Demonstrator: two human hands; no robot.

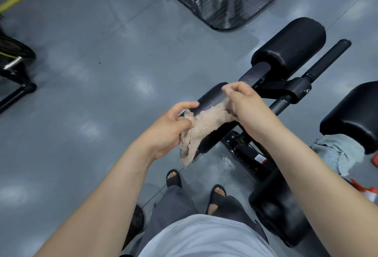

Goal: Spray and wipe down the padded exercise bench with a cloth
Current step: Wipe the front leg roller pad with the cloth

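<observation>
Left hand (pixel 173 127), the nearer, grips one bunched end of the beige terry cloth (pixel 206 121); right hand (pixel 243 103), fingers curled, holds the other end just beyond. The cloth stretches between them, near-left to far-right, draped over a black textured roller pad (pixel 210 99) beaded with droplets, so the wipe likely means pulling the ends alternately. Farther off sits a bigger, smooth vinyl bolster (pixel 290 50)

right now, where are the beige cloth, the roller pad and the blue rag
beige cloth (pixel 207 121), head view, its draped middle
roller pad (pixel 211 98), head view, bare wet top
blue rag (pixel 337 152), head view, crumpled middle
</observation>
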